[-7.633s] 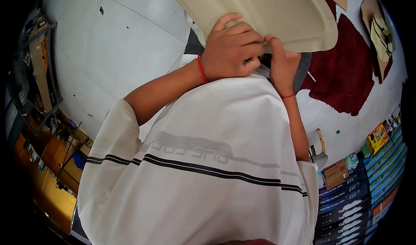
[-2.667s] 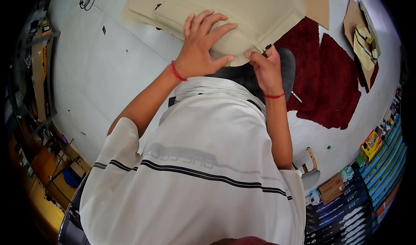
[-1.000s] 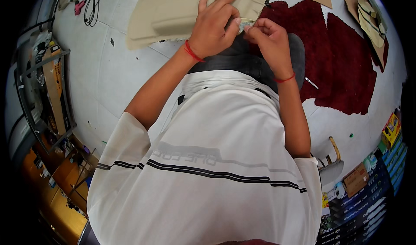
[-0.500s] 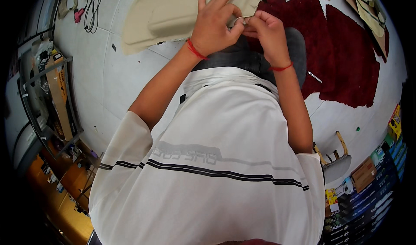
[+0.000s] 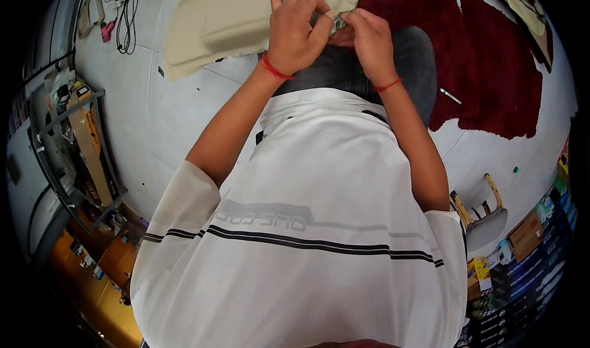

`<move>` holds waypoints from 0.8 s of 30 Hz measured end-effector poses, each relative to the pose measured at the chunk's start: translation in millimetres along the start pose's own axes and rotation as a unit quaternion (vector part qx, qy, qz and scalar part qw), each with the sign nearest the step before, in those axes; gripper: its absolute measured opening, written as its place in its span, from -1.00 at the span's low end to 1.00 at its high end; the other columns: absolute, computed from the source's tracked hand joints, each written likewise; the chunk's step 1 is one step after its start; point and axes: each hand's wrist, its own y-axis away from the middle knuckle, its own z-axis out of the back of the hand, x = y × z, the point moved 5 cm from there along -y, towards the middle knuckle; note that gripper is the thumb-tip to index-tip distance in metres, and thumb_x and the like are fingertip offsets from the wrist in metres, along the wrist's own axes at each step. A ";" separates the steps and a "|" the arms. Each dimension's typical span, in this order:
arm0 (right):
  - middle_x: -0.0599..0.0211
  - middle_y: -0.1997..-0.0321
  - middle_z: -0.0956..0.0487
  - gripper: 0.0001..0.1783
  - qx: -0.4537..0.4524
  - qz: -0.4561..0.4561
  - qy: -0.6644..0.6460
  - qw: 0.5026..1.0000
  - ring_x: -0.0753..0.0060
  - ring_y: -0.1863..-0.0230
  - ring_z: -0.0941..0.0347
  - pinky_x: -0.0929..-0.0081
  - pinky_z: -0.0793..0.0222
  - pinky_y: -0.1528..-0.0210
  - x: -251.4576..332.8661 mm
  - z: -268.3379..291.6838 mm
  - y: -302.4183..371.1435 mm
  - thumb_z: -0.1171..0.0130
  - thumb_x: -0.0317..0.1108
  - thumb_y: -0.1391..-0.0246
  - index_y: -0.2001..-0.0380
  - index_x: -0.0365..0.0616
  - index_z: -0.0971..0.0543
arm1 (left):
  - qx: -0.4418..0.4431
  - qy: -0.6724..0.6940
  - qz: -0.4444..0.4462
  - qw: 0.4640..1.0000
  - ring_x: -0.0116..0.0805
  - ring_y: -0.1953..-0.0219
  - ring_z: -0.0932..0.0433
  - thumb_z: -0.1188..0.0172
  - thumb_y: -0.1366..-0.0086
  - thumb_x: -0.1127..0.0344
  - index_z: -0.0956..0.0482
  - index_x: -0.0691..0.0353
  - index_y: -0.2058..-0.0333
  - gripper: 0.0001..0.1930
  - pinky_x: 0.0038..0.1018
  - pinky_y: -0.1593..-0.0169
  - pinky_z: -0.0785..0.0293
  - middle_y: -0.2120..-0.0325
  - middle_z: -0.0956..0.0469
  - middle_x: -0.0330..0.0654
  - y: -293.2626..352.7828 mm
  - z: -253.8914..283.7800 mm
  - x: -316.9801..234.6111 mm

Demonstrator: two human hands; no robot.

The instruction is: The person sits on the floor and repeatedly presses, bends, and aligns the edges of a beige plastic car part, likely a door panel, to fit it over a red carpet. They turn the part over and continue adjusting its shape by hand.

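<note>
A beige moulded panel (image 5: 227,22) with a raised, rounded shape lies at the top, its near edge by my lap. At its right end a thin pale strip (image 5: 339,11) runs between my hands. My left hand (image 5: 298,31) rests over the panel's edge, thumb and forefinger pinched at one end of the strip. My right hand (image 5: 372,43) pinches with thumb and forefinger near the panel's corner, its other fingers curled below. The exact grip points are partly hidden by the fingers.
Dark red carpet pieces (image 5: 498,71) lie at the right, with a small silver-white tool (image 5: 450,96) on them. A black cable (image 5: 128,22) and a pink-handled tool (image 5: 107,32) lie at the far left. A metal rack (image 5: 92,133) stands left; a small stool (image 5: 488,225) stands right.
The pale strip, bent in a small curve between my fingertips before, now spans a short gap between my hands. The whole view has shifted slightly.
</note>
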 end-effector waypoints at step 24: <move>0.24 0.36 -0.72 -0.74 0.001 0.066 0.064 0.996 0.44 0.39 -0.68 0.47 -0.60 0.29 -13.1 -11.9 4.9 -0.33 -0.39 -0.07 0.20 -0.34 -0.63 | -0.011 0.006 0.003 1.000 0.08 -0.17 -0.52 -0.22 -0.17 0.49 -0.54 0.27 0.37 -0.95 -0.02 -0.34 -0.18 -0.06 -0.61 0.14 1.4 -5.3 3.7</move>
